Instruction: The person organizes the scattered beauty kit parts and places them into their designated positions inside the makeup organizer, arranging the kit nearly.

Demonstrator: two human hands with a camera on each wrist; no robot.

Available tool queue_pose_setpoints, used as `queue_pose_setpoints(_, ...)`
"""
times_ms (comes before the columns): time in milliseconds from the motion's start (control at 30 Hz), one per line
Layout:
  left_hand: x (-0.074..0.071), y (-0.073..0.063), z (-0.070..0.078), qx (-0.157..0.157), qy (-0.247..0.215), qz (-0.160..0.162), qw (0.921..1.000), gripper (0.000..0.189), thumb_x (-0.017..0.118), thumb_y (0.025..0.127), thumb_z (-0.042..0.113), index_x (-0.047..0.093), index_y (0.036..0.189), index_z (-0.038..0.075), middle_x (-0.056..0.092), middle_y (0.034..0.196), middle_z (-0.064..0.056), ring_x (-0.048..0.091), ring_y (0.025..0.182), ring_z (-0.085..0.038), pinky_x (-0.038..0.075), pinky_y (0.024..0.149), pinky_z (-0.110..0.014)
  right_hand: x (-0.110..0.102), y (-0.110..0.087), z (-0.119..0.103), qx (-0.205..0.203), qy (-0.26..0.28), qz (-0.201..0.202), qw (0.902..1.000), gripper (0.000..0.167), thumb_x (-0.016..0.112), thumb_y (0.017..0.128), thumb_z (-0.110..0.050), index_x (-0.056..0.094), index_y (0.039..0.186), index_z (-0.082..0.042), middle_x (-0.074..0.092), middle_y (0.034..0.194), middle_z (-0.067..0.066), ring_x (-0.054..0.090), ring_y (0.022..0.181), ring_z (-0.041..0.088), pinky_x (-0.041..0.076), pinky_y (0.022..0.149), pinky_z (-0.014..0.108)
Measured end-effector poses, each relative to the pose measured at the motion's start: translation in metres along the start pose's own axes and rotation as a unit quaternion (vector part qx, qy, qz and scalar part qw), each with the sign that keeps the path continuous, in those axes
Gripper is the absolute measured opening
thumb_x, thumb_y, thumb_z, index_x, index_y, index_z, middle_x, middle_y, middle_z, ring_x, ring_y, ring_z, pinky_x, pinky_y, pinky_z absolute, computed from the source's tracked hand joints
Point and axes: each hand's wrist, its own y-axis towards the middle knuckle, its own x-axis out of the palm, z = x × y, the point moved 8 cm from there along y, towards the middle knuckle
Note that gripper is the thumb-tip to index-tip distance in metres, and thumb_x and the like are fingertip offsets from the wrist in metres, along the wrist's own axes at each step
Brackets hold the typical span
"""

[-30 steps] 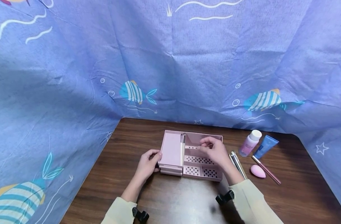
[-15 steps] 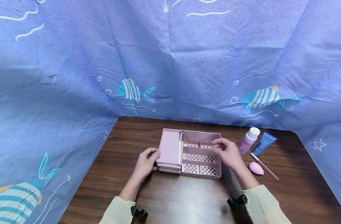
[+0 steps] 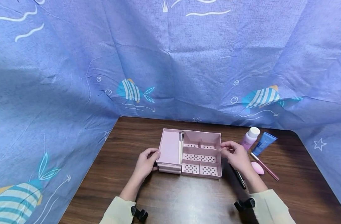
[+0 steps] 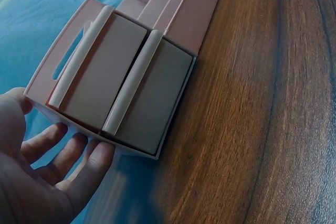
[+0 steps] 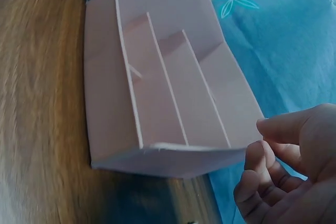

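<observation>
A pink makeup organizer [image 3: 169, 146] rests on the table. Two slim makeup brushes [image 3: 181, 147] lie in its narrow middle slot; the divided compartments [image 3: 199, 158] on the right have perforated floors. My left hand [image 3: 145, 161] holds the organizer's left side, thumb at the top edge, fingers against the outer wall under the two drawers [image 4: 100, 69]. My right hand [image 3: 237, 157] is at the organizer's right wall, fingers loosely bent. In the right wrist view its fingertips overlap the wall's far corner, and nothing shows between them. Partly beneath this hand lies a dark, slender stick [image 3: 240, 180].
Right of my right hand stand a white-capped pink bottle [image 3: 248, 141] and a blue tube [image 3: 264, 143]. A pink makeup sponge [image 3: 257, 168] and a stick with a reddish handle [image 3: 268, 169] lie nearby. A blue fish-patterned cloth [image 3: 170, 77] hangs behind the wooden table [image 3: 125, 137].
My right hand has moved right, from over the upper compartments to the organizer's right wall, uncovering a small divider. My left hand stays on the organizer.
</observation>
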Motion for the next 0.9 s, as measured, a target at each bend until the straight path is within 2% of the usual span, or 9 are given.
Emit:
queue_pose_setpoints(433, 0.001, 0.002, -0.001, -0.003, -0.002, -0.003, 1.0000, 0.027, 0.068, 0.098, 0.020, 0.070, 0.119, 0.002, 0.066, 0.098, -0.011, 0.065, 0.080, -0.016, 0.065, 0.062, -0.043, -0.014, -0.005, 0.022, 0.004, -0.103, -0.004, 0.9946, 0.027, 0.079, 0.086, -0.009, 0.070, 0.109, 0.003, 0.071, 0.086, 0.007, 0.060, 0.070, 0.008, 0.051, 0.058, 0.021)
queue_pose_setpoints(667, 0.000, 0.001, -0.002, -0.004, 0.000, 0.000, 1.0000, 0.028, 0.068, 0.098, 0.021, 0.070, 0.119, 0.003, 0.066, 0.099, -0.011, 0.065, 0.080, -0.016, 0.065, 0.063, -0.042, -0.015, -0.013, 0.034, 0.024, -0.095, -0.024, 0.9949, 0.028, 0.079, 0.085, -0.004, 0.068, 0.108, 0.006, 0.070, 0.084, 0.009, 0.063, 0.062, 0.010, 0.054, 0.049, 0.025)
queue_pose_setpoints(900, 0.000, -0.001, 0.001, -0.005, -0.003, -0.001, 1.0000, 0.029, 0.068, 0.098, 0.023, 0.070, 0.120, 0.004, 0.066, 0.100, -0.010, 0.065, 0.081, -0.015, 0.065, 0.065, -0.044, -0.017, -0.017, 0.044, 0.032, -0.179, -0.030, 0.9828, 0.023, 0.079, 0.084, -0.012, 0.070, 0.102, -0.001, 0.070, 0.081, 0.002, 0.062, 0.064, 0.009, 0.052, 0.058, 0.027)
